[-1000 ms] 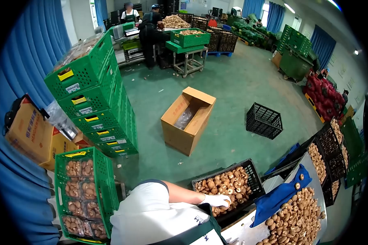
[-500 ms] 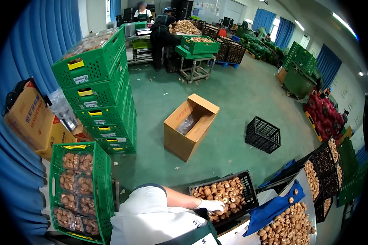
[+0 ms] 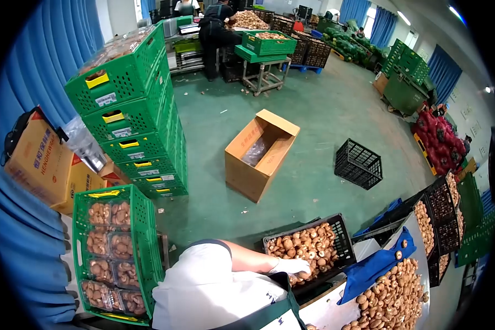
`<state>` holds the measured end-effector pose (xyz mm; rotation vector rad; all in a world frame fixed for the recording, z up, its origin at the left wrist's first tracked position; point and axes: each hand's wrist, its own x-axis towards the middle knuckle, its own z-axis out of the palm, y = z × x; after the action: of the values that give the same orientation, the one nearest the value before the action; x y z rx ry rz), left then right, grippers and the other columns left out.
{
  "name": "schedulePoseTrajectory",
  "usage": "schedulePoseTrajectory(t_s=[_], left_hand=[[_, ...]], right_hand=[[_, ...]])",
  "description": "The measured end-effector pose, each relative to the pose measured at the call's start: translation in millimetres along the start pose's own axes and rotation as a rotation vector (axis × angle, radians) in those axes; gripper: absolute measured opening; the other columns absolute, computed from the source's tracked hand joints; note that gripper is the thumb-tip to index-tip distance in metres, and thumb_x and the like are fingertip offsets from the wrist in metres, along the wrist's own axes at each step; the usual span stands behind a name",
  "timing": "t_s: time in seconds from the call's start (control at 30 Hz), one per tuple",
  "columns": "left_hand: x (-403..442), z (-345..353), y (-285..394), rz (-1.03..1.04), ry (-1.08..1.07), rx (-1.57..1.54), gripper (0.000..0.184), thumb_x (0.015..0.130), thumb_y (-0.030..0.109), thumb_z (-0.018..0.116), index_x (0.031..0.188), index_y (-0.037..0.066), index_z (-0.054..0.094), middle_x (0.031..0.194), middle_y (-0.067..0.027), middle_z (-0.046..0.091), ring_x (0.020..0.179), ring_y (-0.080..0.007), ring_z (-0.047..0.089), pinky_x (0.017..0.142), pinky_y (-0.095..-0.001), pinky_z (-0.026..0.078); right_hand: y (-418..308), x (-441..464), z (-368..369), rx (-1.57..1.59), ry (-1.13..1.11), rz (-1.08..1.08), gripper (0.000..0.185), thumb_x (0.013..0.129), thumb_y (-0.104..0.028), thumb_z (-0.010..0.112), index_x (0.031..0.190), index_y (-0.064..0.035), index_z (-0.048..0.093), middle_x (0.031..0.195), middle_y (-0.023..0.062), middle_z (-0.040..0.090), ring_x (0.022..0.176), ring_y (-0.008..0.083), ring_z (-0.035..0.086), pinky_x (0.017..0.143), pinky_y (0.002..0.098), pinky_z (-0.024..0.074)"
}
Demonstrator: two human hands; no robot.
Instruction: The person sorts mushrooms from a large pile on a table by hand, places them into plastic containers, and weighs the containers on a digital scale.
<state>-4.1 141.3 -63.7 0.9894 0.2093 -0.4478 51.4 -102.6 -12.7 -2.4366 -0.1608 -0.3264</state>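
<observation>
My left hand (image 3: 292, 267), in a white glove, reaches down into a black plastic crate (image 3: 345, 242) of brown shiitake mushrooms (image 3: 312, 242). Its fingers are curled over a mushroom at the near side of the pile, and their tips are partly hidden. My right hand is not in view. Beside the crate, at the lower right, a heap of loose mushrooms (image 3: 393, 297) lies on a pale worktop (image 3: 327, 313). A blue cloth (image 3: 375, 268) with a few mushrooms on it lies along the worktop's edge.
On my left a green crate (image 3: 148, 242) holds clear packs of mushrooms (image 3: 110, 256); behind it rises a tall stack of green crates (image 3: 129, 118). An open cardboard box (image 3: 253, 170) and a black crate (image 3: 358, 164) stand on the floor. Two people work at the back.
The view has tilted down slightly, so the surroundings shift up in the picture. My left hand stays at the mushrooms in the black crate. At the back, a person bends over the table in both frames.
</observation>
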Motion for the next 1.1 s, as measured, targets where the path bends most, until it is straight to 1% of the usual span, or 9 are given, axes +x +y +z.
schedulePoseTrajectory(t_s=[0.2,0.27,0.4,0.57,0.77,0.9,0.93,1.0,1.1], left_hand=[[-4.2,-8.4,-3.1,0.032,-0.19,0.0,0.038,0.096,0.029,0.059,0.128,0.01,0.053,0.124,-0.007,0.054,0.11,-0.0202,0.056,0.083,-0.0357,0.055],[-25.7,-1.5,18.4,0.255,-0.246,0.16,0.033,0.096,0.019,0.056,0.127,0.009,0.054,0.123,-0.0086,0.054,0.111,-0.0202,0.056,0.089,-0.0368,0.051],[-39.8,40.4,53.5,-0.101,-0.102,-0.014,0.038,0.097,0.021,0.054,0.132,0.008,0.049,0.122,-0.0066,0.056,0.109,-0.0154,0.057,0.093,-0.0321,0.048],[-11.3,52.0,34.6,-0.301,-0.128,0.065,0.047,0.095,0.031,0.056,0.138,0.013,0.045,0.13,-0.004,0.054,0.114,-0.0163,0.056,0.098,-0.0341,0.044],[11.6,84.9,25.0,-0.569,-0.261,-0.041,0.05,0.1,0.05,0.044,0.137,0.016,0.047,0.124,-0.005,0.06,0.11,-0.0191,0.06,0.095,-0.0369,0.046],[22.5,98.7,32.4,-0.784,-0.427,-0.467,0.056,0.099,0.057,0.039,0.134,0.015,0.051,0.121,-0.0041,0.062,0.104,-0.0167,0.062,0.087,-0.0369,0.053],[18.8,97.3,27.2,-0.793,-0.24,-0.432,0.053,0.1,0.052,0.04,0.135,0.013,0.051,0.124,-0.0073,0.06,0.098,-0.0213,0.063,0.079,-0.0365,0.057],[24.0,89.3,21.3,-0.837,-0.365,-0.487,0.045,0.101,0.044,0.043,0.133,0.013,0.051,0.123,-0.01,0.061,0.092,-0.0224,0.065,0.066,-0.032,0.058],[24.9,94.4,22.8,-0.816,-0.385,-0.438,0.043,0.101,0.035,0.044,0.137,0.011,0.045,0.127,-0.0184,0.057,0.093,-0.026,0.064,0.065,-0.0327,0.057]], right_hand=[[44.2,-8.3,-48.8,0.313,0.177,0.187,0.042,0.101,-0.028,0.05,0.131,0.0011,0.055,0.117,0.0144,0.063,0.102,0.0251,0.063,0.087,0.0337,0.0514],[65.5,-31.3,-77.4,0.507,0.315,0.323,0.042,0.101,-0.028,0.049,0.131,0.0011,0.055,0.116,0.014,0.064,0.102,0.0245,0.064,0.086,0.0333,0.052],[77.8,-42.4,-101.1,0.943,0.401,0.468,0.042,0.102,-0.029,0.048,0.131,0.0012,0.054,0.115,0.0132,0.064,0.1,0.0235,0.065,0.084,0.0324,0.0532],[32.7,-38.9,-112.5,1.129,0.389,0.648,0.031,0.101,-0.029,0.055,0.113,-0.0008,0.061,0.097,0.008,0.063,0.076,0.0162,0.059,0.063,0.0282,0.0482],[-33.9,-65.1,-92.1,0.604,0.402,0.48,0.027,0.099,-0.02,0.053,0.115,-0.0013,0.066,0.097,0.0071,0.069,0.085,0.0137,0.063,0.076,0.029,0.051],[-52.0,-91.6,-48.9,0.354,0.058,0.044,0.025,0.084,-0.01,0.068,0.108,-0.0052,0.069,0.112,0.013,0.068,0.109,0.0301,0.062,0.096,0.038,0.0483],[-55.6,-96.0,-48.2,0.337,0.037,-0.003,0.024,0.084,-0.01,0.068,0.107,-0.0051,0.069,0.112,0.0123,0.068,0.111,0.0298,0.061,0.099,0.0381,0.0466],[-41.4,-99.2,-56.5,0.409,0.107,0.105,0.023,0.086,-0.008,0.066,0.108,-0.0043,0.069,0.115,0.0121,0.067,0.112,0.0288,0.061,0.098,0.0376,0.0466],[30.1,-109.7,-62.9,0.248,0.443,0.41,0.027,0.087,-0.005,0.062,0.113,-0.0039,0.066,0.107,0.0152,0.067,0.103,0.0305,0.063,0.091,0.037,0.0489]])
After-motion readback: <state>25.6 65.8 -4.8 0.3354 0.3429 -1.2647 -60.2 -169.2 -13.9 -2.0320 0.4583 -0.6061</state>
